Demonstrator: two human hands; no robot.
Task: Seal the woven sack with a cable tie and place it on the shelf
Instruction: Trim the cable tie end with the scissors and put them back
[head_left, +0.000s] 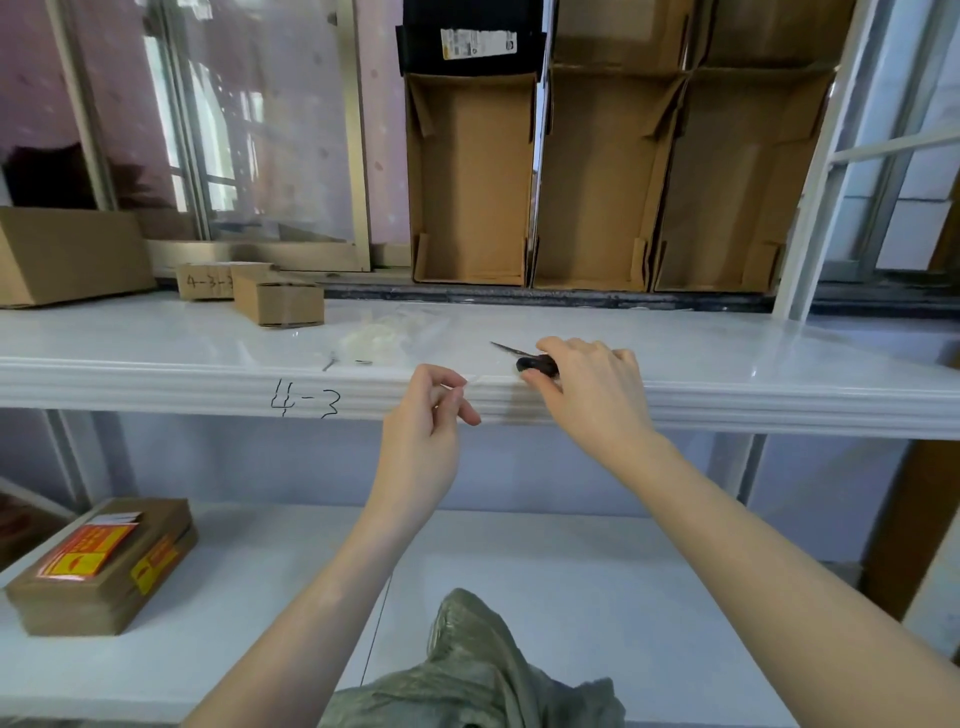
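The woven sack (483, 670) lay nearest, bunched low between the forearms, well below both hands; above it the left hand (426, 415) pinched a pale strip, seemingly the cable tie (470, 381); the right hand (587, 384) gripped scissors (524, 358) resting on the shelf (208, 379), blades pointing left; open cartons (613, 176) stood beyond

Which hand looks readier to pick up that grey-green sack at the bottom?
Probably the left hand. It pinches only a thin pale strip, likely the cable tie, and hangs nearer the sack. The right hand grips dark-handled scissors on the shelf.
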